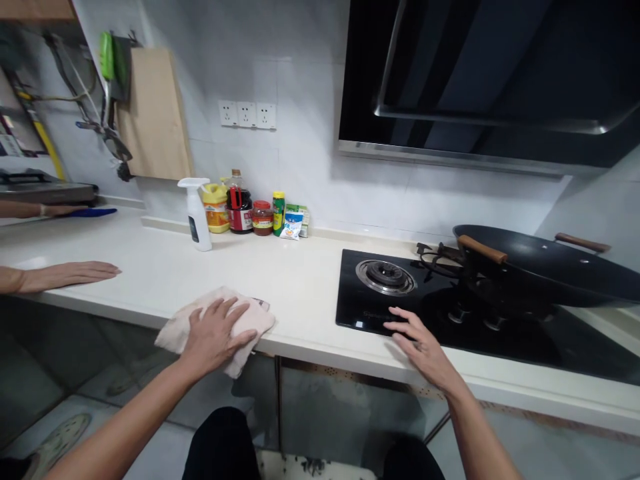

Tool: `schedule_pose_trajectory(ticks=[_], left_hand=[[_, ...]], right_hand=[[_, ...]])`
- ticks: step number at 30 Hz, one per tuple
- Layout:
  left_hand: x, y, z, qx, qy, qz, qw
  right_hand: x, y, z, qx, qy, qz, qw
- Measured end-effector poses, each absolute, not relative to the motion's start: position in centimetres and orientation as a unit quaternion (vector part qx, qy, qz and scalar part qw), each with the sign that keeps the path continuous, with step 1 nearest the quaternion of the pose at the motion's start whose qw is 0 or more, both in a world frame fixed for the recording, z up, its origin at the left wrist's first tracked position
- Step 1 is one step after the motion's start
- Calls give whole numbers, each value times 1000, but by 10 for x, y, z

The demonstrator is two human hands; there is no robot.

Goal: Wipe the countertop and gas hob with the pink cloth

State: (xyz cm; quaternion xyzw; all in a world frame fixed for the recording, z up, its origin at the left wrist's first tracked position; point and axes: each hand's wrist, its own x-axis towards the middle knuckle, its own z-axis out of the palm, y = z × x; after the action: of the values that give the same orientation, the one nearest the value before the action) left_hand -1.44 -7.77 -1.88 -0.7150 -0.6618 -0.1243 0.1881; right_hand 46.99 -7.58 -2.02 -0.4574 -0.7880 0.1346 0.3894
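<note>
My left hand [213,337] rests on top of a pale pink cloth [173,331], its fingers spread apart. The cloth lies bunched at the front of the white counter, and part of it hangs over the edge. My right hand [417,347] is open, fingers apart and holding nothing, above the front edge of the black gas stove [350,300]. Left of the stove burner [386,275] and further back, a white spray bottle [199,220] stands upright on the counter.
A yellow jug [216,210], dark sauce bottle [240,210], red-lidded jar [263,219] and small packets line the wall. A large wok [550,267] sits on the stove's right side under the range hood [475,80]. At left, another person's hand [75,275] lies flat; their other hand touches a blue cloth [93,213].
</note>
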Motion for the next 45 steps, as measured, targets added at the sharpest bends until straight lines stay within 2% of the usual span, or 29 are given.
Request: schedule_pose_trajectory(ticks=[2,5,10,14,20,25,29,32,37,45], left_hand=[[9,-81,-15,-729,-651,-125,171],[53,-87,-12,-762,-616,-137,146],[143,-100,-27,-835,-504,-188,115],[196,-108,-41,-855,-438,-237,146],[163,-93,-55,-855,-398,-272,191],[75,-84,-45,-820,-494,-252,144],[9,-72,-6,-772,-615,-153,49],[-24,-67,20,-747,-653,-115,51],[-42,-76,19,-677,-735,-31,3],[-19,-36,19,-606,-793,-25,-46]], right_hand=[[477,-77,-24,-484,-709,147,491],[481,-77,-30,-537,-623,170,543],[482,-77,-32,-566,-582,195,550],[482,-76,-32,-595,-605,192,494],[481,-72,-40,-608,-641,153,443],[483,-71,-46,-610,-655,155,419],[480,-72,-48,-606,-660,157,415],[479,-73,-47,-595,-659,170,428],[483,-76,-47,-582,-643,222,445],[492,-76,-50,-592,-631,287,410]])
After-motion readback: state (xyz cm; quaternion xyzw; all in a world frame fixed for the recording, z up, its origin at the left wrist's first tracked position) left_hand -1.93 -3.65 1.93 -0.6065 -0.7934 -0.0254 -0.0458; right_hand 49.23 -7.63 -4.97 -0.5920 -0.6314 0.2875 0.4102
